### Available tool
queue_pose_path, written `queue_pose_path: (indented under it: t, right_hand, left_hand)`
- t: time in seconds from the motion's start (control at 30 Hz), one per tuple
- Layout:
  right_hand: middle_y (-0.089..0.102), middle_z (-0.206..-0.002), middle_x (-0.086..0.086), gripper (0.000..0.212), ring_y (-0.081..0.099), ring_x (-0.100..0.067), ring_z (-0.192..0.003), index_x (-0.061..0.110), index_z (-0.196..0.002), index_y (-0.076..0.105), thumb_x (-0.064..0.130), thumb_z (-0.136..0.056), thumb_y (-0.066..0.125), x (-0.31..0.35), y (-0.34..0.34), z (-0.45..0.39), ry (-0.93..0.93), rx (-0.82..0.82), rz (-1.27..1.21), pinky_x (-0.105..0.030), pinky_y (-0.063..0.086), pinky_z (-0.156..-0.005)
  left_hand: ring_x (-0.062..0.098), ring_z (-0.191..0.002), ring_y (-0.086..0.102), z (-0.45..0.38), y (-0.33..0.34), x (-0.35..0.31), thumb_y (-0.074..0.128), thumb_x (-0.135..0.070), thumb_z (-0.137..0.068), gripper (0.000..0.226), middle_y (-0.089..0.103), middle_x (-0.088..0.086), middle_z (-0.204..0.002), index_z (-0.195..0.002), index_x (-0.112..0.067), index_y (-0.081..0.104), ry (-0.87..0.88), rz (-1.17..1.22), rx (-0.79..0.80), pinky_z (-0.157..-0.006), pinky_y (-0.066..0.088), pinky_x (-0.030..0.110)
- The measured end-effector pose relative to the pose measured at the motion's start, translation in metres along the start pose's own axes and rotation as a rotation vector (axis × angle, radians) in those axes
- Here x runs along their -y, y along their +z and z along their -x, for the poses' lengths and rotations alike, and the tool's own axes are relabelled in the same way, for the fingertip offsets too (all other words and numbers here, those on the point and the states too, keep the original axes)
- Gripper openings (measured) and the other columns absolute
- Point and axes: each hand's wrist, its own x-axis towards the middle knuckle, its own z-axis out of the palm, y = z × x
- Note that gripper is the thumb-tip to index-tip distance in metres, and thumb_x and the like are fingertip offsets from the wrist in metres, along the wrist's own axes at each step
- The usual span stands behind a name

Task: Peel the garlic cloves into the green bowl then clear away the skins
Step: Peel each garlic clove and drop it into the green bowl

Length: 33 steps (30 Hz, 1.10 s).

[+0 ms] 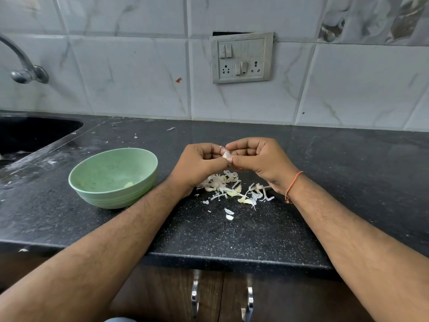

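Observation:
My left hand (199, 162) and my right hand (257, 159) meet above the black counter, both pinching one garlic clove (226, 155) between fingertips and thumbs. Directly below them lies a heap of white garlic skins (222, 183) mixed with a few pale cloves (246, 201). The green bowl (92, 173) stands upright to the left of my left hand, with a peeled clove (128, 184) on its bottom. Most of the held clove is hidden by my fingers.
A black sink (30, 135) is set into the counter at the far left, with a metal tap (25, 70) on the tiled wall above it. A switch and socket panel (241, 58) is on the wall. Stray skin flakes (229, 213) lie toward the counter's front edge (232, 260).

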Motion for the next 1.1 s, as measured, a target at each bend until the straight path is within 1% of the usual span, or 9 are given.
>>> queue_pose_path:
  t: [0.07, 0.13, 0.27, 0.4, 0.53, 0.63, 0.8, 1.0, 1.1]
  right_hand:
    - [0.08, -0.095, -0.014, 0.028, 0.077, -0.02, -0.087, 0.006, -0.109, 0.079, 0.007, -0.083, 0.089, -0.0011, -0.0007, -0.0014, -0.044, -0.022, 0.084, -0.035, 0.066, -0.084]
    - [0.081, -0.09, -0.006, 0.024, 0.076, -0.016, -0.084, 0.014, -0.101, 0.08, 0.017, -0.08, 0.093, -0.003, -0.0024, -0.0035, -0.097, -0.05, 0.234, -0.032, 0.064, -0.084]
    - [0.078, -0.079, 0.012, 0.018, 0.072, -0.004, -0.073, 0.026, -0.091, 0.083, 0.039, -0.082, 0.09, -0.0019, -0.0047, -0.0016, -0.163, -0.062, 0.499, -0.018, 0.056, -0.07]
    - [0.075, -0.072, 0.018, 0.015, 0.066, 0.004, -0.063, 0.028, -0.09, 0.083, 0.043, -0.088, 0.085, -0.0005, -0.002, 0.001, -0.204, -0.026, 0.632, -0.01, 0.045, -0.059]
    - [0.075, -0.075, 0.015, 0.008, 0.067, -0.004, -0.067, 0.03, -0.092, 0.083, 0.039, -0.091, 0.083, -0.0024, -0.0002, -0.0004, -0.237, -0.037, 0.648, -0.023, 0.052, -0.061]
    - [0.076, -0.077, 0.014, 0.005, 0.069, -0.009, -0.071, 0.031, -0.093, 0.083, 0.035, -0.091, 0.083, -0.0045, 0.0012, -0.0014, -0.254, -0.031, 0.631, -0.034, 0.057, -0.068]
    - [0.077, -0.076, 0.012, 0.003, 0.071, -0.016, -0.072, 0.032, -0.089, 0.082, 0.032, -0.091, 0.083, -0.0078, 0.0028, -0.0032, -0.25, -0.026, 0.588, -0.039, 0.058, -0.07]
    - [0.079, -0.079, 0.006, 0.002, 0.076, -0.022, -0.076, 0.027, -0.091, 0.082, 0.028, -0.093, 0.082, -0.0093, 0.0035, -0.0039, -0.204, 0.005, 0.497, -0.045, 0.063, -0.077]
    - [0.079, -0.078, 0.006, 0.003, 0.077, -0.014, -0.073, 0.024, -0.091, 0.082, 0.026, -0.093, 0.083, -0.0094, 0.0028, -0.0051, -0.182, 0.002, 0.485, -0.041, 0.065, -0.076]
  left_hand:
    - [0.023, -0.082, 0.076, 0.0002, 0.0009, -0.002, 0.08, 0.002, -0.088, 0.014, 0.081, 0.016, -0.091, -0.1, -0.004, 0.079, -0.01, 0.006, -0.025, -0.068, 0.059, 0.025]
    - [0.021, -0.077, 0.075, 0.0002, 0.0018, -0.003, 0.08, 0.003, -0.086, 0.015, 0.08, 0.015, -0.088, -0.1, -0.002, 0.079, -0.024, 0.022, -0.047, -0.063, 0.056, 0.021]
    - [0.021, -0.074, 0.071, 0.0, 0.0016, -0.0045, 0.082, 0.002, -0.084, 0.017, 0.078, 0.018, -0.089, -0.101, -0.002, 0.079, -0.048, 0.046, -0.061, -0.064, 0.057, 0.025]
    - [0.02, -0.076, 0.067, 0.0002, 0.0011, -0.0054, 0.082, 0.003, -0.083, 0.019, 0.078, 0.018, -0.092, -0.101, -0.002, 0.079, -0.07, 0.07, -0.07, -0.065, 0.057, 0.025]
    - [0.026, -0.083, 0.065, 0.0003, 0.0007, -0.0077, 0.082, 0.004, -0.082, 0.019, 0.078, 0.02, -0.099, -0.1, -0.004, 0.081, -0.07, 0.115, -0.079, -0.062, 0.055, 0.025]
    - [0.027, -0.087, 0.066, 0.0022, 0.0005, -0.0094, 0.086, 0.001, -0.076, 0.021, 0.078, 0.009, -0.095, -0.095, -0.008, 0.081, -0.076, 0.169, -0.073, -0.06, 0.052, 0.023]
    - [0.019, -0.082, 0.067, 0.0025, 0.0007, -0.0102, 0.083, -0.011, -0.068, 0.026, 0.079, 0.006, -0.092, -0.094, -0.008, 0.082, -0.058, 0.15, -0.086, -0.061, 0.052, 0.021]
    - [0.013, -0.071, 0.065, 0.0023, 0.0001, -0.0065, 0.076, 0.009, -0.085, 0.022, 0.079, 0.012, -0.088, -0.094, -0.01, 0.082, 0.001, 0.043, -0.158, -0.061, 0.057, 0.022]
    - [0.014, -0.075, 0.065, 0.002, 0.0002, -0.0065, 0.076, 0.007, -0.086, 0.021, 0.079, 0.021, -0.1, -0.1, -0.008, 0.083, -0.015, 0.031, -0.131, -0.064, 0.057, 0.022]
